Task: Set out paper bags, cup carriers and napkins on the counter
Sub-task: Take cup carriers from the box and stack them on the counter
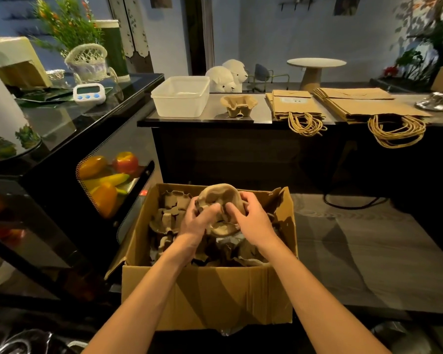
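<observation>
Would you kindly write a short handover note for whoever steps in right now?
Hands: left hand and right hand both grip one cup carrier over the open cardboard box.
Done: paper bags in two stacks and a second carrier lie on the counter.
Left: place the held carrier there, fetch more from the box; no napkins in sight.

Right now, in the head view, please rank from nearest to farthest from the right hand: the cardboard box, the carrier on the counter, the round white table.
Measured from the right hand, which grips a cup carrier:
1. Cardboard box: directly below the hand.
2. Lone carrier on the counter: ahead, past the box.
3. Round white table: behind the counter, to the right.
</observation>
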